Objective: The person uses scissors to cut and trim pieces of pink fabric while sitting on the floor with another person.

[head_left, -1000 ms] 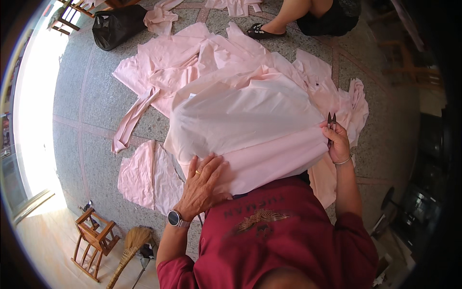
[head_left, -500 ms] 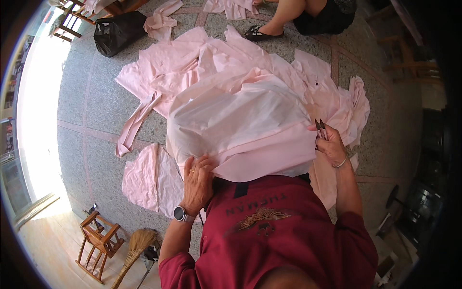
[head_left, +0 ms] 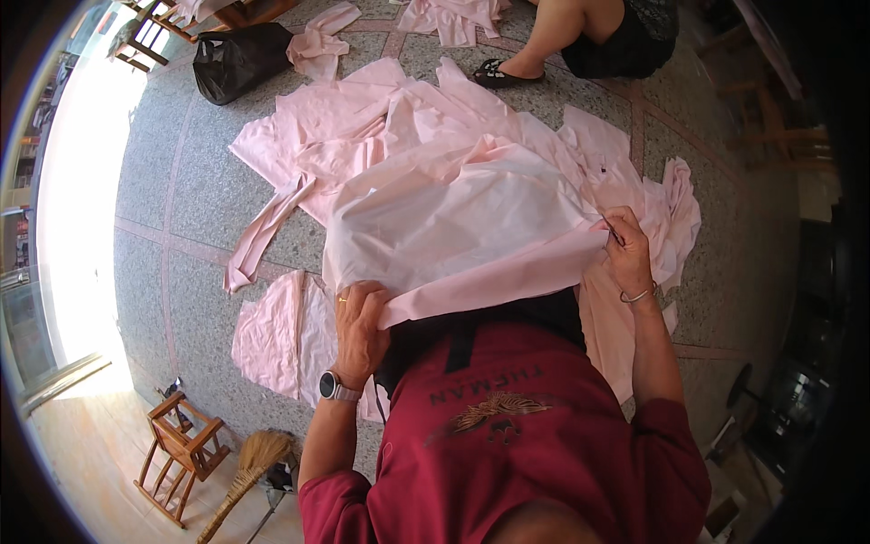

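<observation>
A large pale pink cloth piece [head_left: 453, 218] spreads over my lap, its near edge folded into a long band. My left hand [head_left: 362, 331] pinches the band's left end, fingers curled over it. At the other end my right hand [head_left: 630, 254] is closed on the band's right corner. Dark-bladed thread snips [head_left: 614, 232] also sit in the right hand, mostly hidden by the fingers. Between my hands the band is stretched nearly straight, slanting up to the right.
More pink garments [head_left: 335, 118] lie heaped on the speckled floor [head_left: 208, 145] beyond my lap. A black plastic bag [head_left: 237, 63] rests at the far left. Another person's leg [head_left: 566, 36] is at the far side. A small wooden chair [head_left: 184, 444] and a straw broom [head_left: 258, 458] stand near left.
Both hands have lifted the folded band away from my body, the right one higher and further forward. The right fingers now grip the cloth corner, and the snips have turned into the hand.
</observation>
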The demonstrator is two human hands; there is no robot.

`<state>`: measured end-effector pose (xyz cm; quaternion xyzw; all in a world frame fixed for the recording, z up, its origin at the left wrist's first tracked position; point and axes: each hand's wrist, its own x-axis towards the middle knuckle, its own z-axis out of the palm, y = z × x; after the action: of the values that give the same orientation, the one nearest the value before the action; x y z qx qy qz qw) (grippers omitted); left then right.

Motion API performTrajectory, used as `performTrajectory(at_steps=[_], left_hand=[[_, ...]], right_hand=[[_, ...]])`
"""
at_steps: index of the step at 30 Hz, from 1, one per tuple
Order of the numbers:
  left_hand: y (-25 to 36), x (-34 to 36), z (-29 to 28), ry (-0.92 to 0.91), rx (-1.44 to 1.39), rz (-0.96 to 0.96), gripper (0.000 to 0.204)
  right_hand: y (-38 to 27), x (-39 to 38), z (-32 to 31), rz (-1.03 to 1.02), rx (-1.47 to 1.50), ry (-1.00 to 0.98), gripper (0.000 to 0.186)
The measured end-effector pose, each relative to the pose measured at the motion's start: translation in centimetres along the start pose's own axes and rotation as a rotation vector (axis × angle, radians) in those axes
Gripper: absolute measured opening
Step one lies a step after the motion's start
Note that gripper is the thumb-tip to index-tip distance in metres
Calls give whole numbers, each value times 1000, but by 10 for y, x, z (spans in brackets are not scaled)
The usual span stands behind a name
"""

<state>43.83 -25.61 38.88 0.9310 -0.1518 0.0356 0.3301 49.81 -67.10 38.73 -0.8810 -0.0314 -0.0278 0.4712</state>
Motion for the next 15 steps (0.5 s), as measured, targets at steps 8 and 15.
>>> performTrajectory(at_steps=[8,15], left_hand=[[19,40,-76,53,-306,-336,22],[37,33,-164,-361,-809,-363,38]], right_hand=[[-52,38,-23,132,321,75,17],[-135,29,-86,205,407,-107,17]])
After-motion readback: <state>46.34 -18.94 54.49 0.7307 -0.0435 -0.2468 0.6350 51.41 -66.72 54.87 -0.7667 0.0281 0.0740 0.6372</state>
